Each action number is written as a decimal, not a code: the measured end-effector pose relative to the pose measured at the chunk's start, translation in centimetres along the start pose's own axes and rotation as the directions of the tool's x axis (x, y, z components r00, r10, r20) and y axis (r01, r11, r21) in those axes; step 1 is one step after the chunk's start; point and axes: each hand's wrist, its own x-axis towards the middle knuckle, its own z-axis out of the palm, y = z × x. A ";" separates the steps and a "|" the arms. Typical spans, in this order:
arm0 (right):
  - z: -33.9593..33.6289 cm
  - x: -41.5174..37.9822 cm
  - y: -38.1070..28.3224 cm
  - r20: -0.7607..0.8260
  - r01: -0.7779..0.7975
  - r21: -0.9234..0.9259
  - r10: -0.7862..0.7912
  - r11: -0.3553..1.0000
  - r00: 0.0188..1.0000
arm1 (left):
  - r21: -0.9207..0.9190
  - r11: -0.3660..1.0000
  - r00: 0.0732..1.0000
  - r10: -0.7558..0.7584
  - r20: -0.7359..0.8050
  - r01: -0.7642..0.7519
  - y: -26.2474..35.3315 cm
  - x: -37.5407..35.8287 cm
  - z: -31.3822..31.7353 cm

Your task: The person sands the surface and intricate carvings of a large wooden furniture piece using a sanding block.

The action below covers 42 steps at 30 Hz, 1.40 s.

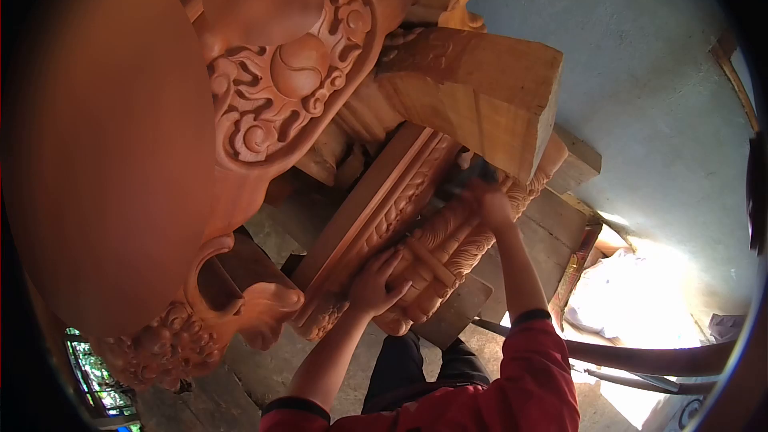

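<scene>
A carved wooden piece (436,252) with wavy relief lies at a slant in front of me. My left hand (376,286) rests on its near left end, fingers spread and lying on the wood. Farther up the same piece is my right hand (486,198), smeared by motion. A dark patch shows by its fingers, and I cannot make out whether it is something held. Between the hands, a narrow wooden strip (432,262) crosses the carving. Beside it on the left runs a long moulded wooden rail (372,212) with a carved band.
At the left stands a large carved wooden panel (300,68), partly blurred. A thick squared wooden block (480,96) juts out above the right hand. Behind is a pale blue-grey wall (640,56). A dark curved bar (648,358) and bright light lie at the right.
</scene>
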 end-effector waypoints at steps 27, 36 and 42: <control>1.1 1.5 0.6 0.124 -0.046 -0.298 0.087 0.954 0.989 | -0.037 0.998 0.998 -0.058 -0.024 0.057 0.0 -0.3 -0.1; 5.1 -8.3 -4.0 0.022 0.297 0.030 -0.297 0.954 0.954 | 0.030 1.000 1.000 -0.007 0.004 0.007 -0.3 -0.6 -0.1; 1.0 -11.6 -5.9 0.319 -0.367 0.474 0.233 0.800 0.919 | -0.001 0.999 0.999 -0.041 -0.013 0.041 -0.1 -1.0 0.0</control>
